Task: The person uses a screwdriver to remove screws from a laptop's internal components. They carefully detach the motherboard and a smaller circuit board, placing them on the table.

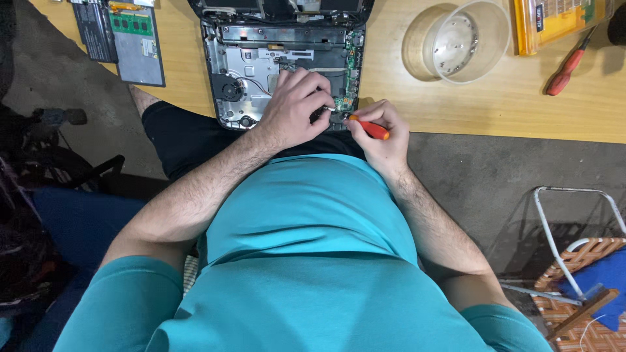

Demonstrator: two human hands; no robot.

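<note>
The wooden table [495,111] bears an opened laptop [261,58], a clear plastic container [464,40], a red screwdriver [566,70] and a yellow case [561,19].

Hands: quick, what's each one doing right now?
Left hand: fingers bent, pressing on the opened laptop; holding anything cannot be told.
Right hand: closed on an orange-handled screwdriver.

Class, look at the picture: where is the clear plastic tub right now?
The clear plastic tub lies on the wooden table at the upper right of the head view, between the opened laptop and a spare red screwdriver.
</note>
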